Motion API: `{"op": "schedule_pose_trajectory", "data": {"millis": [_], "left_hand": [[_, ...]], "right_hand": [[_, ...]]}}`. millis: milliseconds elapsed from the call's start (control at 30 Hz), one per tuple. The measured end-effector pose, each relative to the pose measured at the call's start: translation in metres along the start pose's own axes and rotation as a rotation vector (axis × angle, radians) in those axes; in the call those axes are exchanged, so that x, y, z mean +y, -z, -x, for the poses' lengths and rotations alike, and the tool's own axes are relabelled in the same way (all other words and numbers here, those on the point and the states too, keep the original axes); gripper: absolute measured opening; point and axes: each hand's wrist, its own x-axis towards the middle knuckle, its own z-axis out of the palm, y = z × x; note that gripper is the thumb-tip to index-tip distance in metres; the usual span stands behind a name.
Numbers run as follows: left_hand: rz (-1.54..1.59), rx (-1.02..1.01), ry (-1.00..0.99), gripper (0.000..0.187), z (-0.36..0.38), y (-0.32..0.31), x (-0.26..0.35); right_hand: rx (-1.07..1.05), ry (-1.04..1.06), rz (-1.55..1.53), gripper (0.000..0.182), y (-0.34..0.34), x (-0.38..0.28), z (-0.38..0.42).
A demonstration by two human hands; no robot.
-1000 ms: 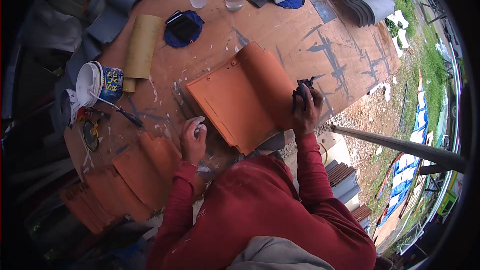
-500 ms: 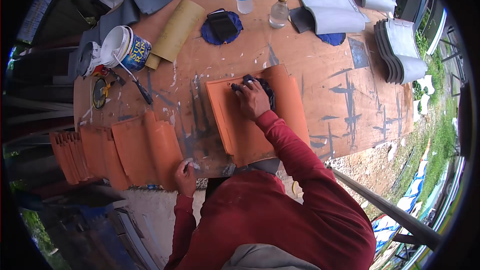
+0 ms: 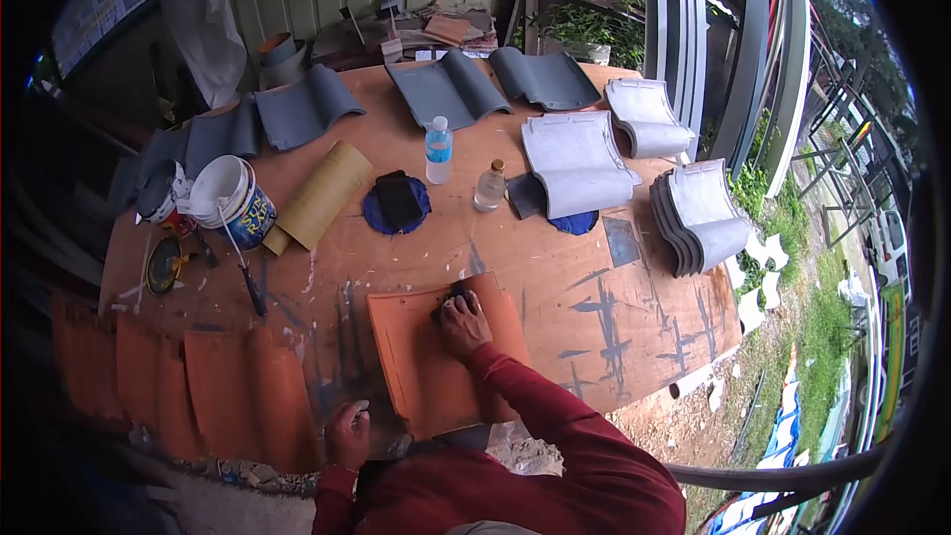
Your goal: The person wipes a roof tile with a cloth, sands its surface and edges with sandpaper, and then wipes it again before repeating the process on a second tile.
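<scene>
The right hand (image 3: 462, 322) has slid up to the far edge of the orange tile (image 3: 436, 362), fingers curled, pressing a dark rag (image 3: 458, 294) onto it. The tile lies flat on the bench (image 3: 555, 267), near its front edge. The left hand (image 3: 349, 433) rests at that edge, closed around something pale, beside stacked orange tiles (image 3: 218, 386). Farther out stand a paint can (image 3: 233, 203) and a water bottle (image 3: 438, 151).

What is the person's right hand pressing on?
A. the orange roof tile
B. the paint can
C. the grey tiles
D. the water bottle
A: the right hand holds a dark cloth down on the orange roof tile lying on the table, far from the water bottle and the paint can.
</scene>
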Motion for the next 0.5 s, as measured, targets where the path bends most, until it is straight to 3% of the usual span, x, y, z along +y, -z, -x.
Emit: {"op": "schedule_pose_trajectory", "data": {"millis": [33, 133, 200, 267, 400, 500], "left_hand": [[0.038, 0.041, 0.043, 0.022, 0.003, 0.005, -0.003], [0.078, 0.064, 0.135, 0.023, 0.022, 0.013, -0.039], [0.129, 0.157, 0.194, 0.022, 0.031, 0.012, -0.055], [0.133, 0.114, 0.204, 0.023, 0.032, 0.012, -0.055], [0.089, 0.045, 0.114, 0.025, 0.017, 0.026, -0.039], [0.125, 0.034, 0.109, 0.025, 0.010, 0.029, -0.043]], "right_hand": [[-0.160, -0.066, 0.059, 0.040, 0.022, -0.005, -0.002], [-0.230, -0.242, -0.078, 0.028, 0.085, -0.039, -0.020], [-0.212, -0.234, -0.225, 0.037, 0.051, -0.043, -0.039], [0.111, 0.023, -0.279, 0.045, 0.009, -0.051, -0.048], [0.162, -0.045, -0.320, 0.053, -0.008, -0.046, -0.020], [0.067, -0.229, -0.095, 0.052, -0.007, -0.051, 0.011]]}}
